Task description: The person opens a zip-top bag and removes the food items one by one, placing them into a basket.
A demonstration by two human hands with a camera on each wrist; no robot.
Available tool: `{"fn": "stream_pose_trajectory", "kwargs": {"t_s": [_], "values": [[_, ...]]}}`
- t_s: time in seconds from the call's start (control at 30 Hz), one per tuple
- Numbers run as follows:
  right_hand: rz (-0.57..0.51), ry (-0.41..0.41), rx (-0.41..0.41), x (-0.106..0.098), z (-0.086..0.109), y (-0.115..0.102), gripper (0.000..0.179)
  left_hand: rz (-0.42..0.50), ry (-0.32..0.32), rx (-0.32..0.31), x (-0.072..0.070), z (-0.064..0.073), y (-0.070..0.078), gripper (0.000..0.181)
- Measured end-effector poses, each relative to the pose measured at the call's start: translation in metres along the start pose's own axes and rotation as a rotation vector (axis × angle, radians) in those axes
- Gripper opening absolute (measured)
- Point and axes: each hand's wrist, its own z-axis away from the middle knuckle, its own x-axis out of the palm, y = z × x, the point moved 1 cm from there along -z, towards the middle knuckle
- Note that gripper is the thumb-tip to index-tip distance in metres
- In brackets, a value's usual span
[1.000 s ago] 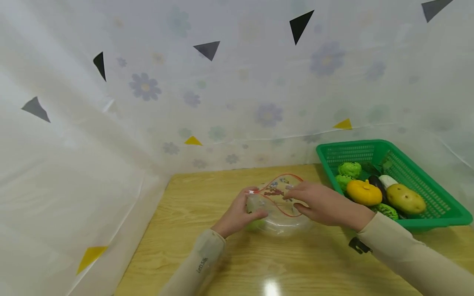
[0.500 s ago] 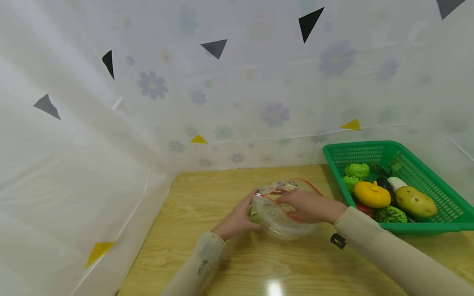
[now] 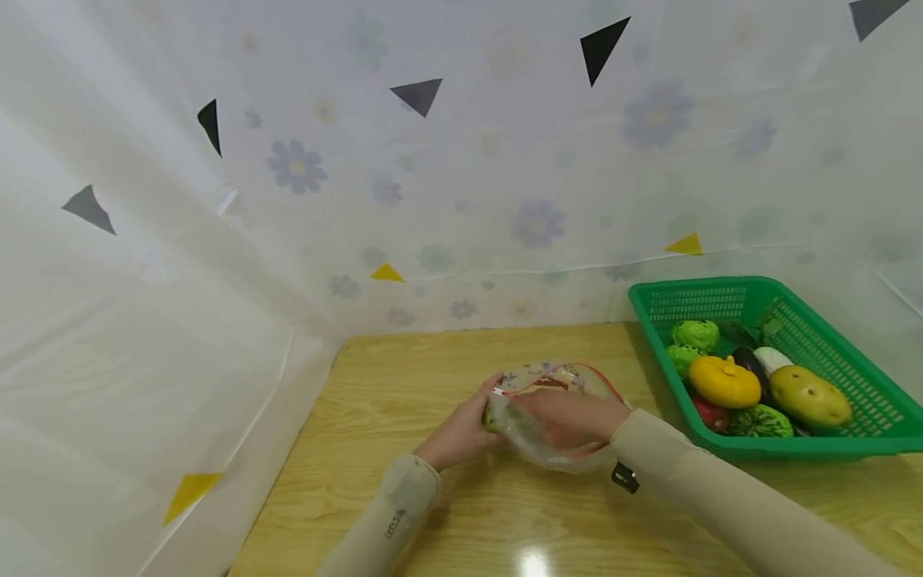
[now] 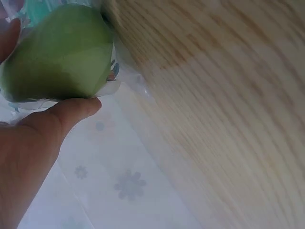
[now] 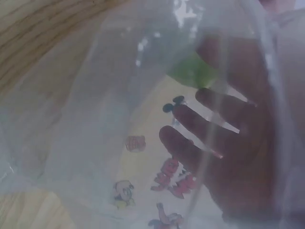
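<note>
A clear zip bag (image 3: 530, 449) with a red zip edge, a white slider and cartoon prints lies over the table. Inside its left end is a smooth green fruit (image 4: 62, 55), whose exact kind I cannot tell. My left hand (image 3: 461, 429) grips this fruit through the plastic, thumb on one side and fingers on the other. Through the bag's mouth reaches my right hand (image 3: 566, 413). In the right wrist view, its fingers (image 5: 190, 124) are spread and fairly straight behind the film, close to the green fruit; whether they touch it is unclear.
A green basket (image 3: 865, 385) stands at the right, holding a yellow squash (image 3: 724, 381), a potato (image 3: 809, 394), an eggplant and several green vegetables. Wood tabletop (image 3: 404, 361) runs back to a white flowered sheet (image 3: 461, 200) behind and at the left.
My right hand has moved left and deeper into the bag, from its mouth edge. My left hand keeps hold of the green fruit through the plastic. The view has shifted slightly.
</note>
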Motion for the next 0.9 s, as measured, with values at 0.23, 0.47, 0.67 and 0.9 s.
{"fn": "stream_pose_trajectory", "kwargs": {"t_s": [0.23, 0.47, 0.67, 0.9], "values": [[0.319, 0.037, -0.015, 0.005, -0.010, -0.003, 0.055, 0.001, -0.034, 0.027, -0.001, 0.002, 0.000, 0.102], [0.371, 0.074, -0.018, 0.004, -0.012, -0.003, 0.057, -0.008, -0.031, 0.023, -0.001, 0.003, 0.001, 0.103], [0.326, 0.105, 0.011, 0.003, -0.011, -0.006, 0.050, 0.019, -0.032, 0.017, -0.001, 0.004, 0.003, 0.102], [0.343, 0.117, 0.025, 0.003, -0.014, -0.005, 0.044, 0.026, -0.031, 0.024, 0.000, 0.003, 0.003, 0.102]]}}
